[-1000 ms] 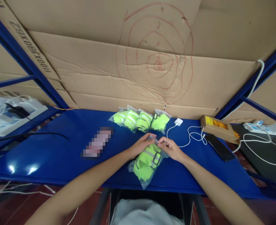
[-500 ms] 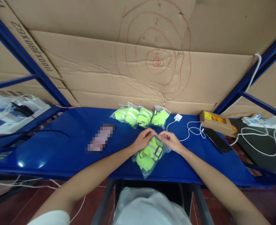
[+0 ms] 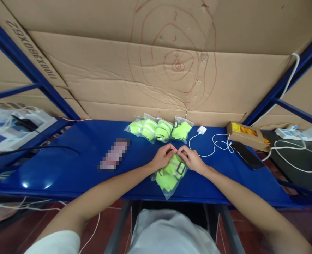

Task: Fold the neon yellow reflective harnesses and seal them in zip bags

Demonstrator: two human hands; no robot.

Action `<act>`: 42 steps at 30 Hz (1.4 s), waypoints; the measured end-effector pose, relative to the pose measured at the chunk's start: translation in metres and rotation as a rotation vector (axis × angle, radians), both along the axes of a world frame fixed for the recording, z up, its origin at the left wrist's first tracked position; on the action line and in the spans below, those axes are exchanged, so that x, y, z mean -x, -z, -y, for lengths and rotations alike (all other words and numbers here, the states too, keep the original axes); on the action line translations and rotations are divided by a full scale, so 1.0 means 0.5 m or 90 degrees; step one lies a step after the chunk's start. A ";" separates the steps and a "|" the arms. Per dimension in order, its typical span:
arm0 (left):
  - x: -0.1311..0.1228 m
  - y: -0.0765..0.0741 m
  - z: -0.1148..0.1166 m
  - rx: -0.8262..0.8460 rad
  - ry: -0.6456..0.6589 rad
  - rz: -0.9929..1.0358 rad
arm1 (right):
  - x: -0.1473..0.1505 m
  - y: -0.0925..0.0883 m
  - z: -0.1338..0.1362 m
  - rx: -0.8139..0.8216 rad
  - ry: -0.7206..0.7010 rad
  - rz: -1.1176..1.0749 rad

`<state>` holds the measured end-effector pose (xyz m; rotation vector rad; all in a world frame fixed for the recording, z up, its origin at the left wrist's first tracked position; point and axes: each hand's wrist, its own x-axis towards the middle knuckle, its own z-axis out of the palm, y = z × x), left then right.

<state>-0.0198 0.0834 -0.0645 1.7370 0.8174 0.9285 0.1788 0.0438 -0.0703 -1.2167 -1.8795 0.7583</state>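
At your far left, a white power strip (image 3: 46,125) sits among tangled cords. Next, on the blue table (image 3: 73,141), lies a flat oblong thing (image 3: 115,153), too blurred to name. Right of it, along the cardboard wall (image 3: 97,81), stand four clear bags (image 3: 148,129) with bright yellow-green cloth inside; three press together, and the fourth is just beside them.

In front of that row, your left hand (image 3: 162,157) pinches the top edge of another clear bag (image 3: 169,180), fingertips closed on the plastic. This bag is near the table's front edge, with yellow-green cloth and a black buckle (image 3: 180,168) showing through. Your right hand (image 3: 193,158) pinches the same top edge, its fingertips meeting or nearly meeting those of your left.

Farther right come a white charger (image 3: 202,130) with its looping cord, a black phone (image 3: 247,156) and an open-windowed cardboard box (image 3: 247,135) holding orange things, just behind the phone.
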 end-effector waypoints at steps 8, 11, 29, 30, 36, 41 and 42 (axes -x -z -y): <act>0.005 -0.003 -0.001 0.025 -0.031 0.006 | -0.012 -0.009 -0.005 -0.018 0.059 -0.012; 0.008 -0.005 0.004 0.009 -0.045 0.008 | -0.014 -0.014 -0.003 -0.017 0.056 -0.014; 0.018 -0.040 0.039 0.084 0.009 0.012 | -0.008 -0.051 0.036 0.027 -0.012 0.019; 0.020 -0.041 0.038 0.090 0.000 0.012 | -0.009 -0.054 0.036 0.035 -0.016 0.018; 0.026 -0.030 0.018 0.147 -0.047 0.020 | -0.016 -0.055 0.026 0.119 0.034 -0.042; 0.033 -0.035 0.005 0.262 -0.035 0.035 | -0.007 -0.048 0.026 0.123 0.052 -0.053; 0.035 -0.037 0.004 0.287 -0.015 0.032 | -0.006 -0.047 0.029 0.128 0.049 -0.051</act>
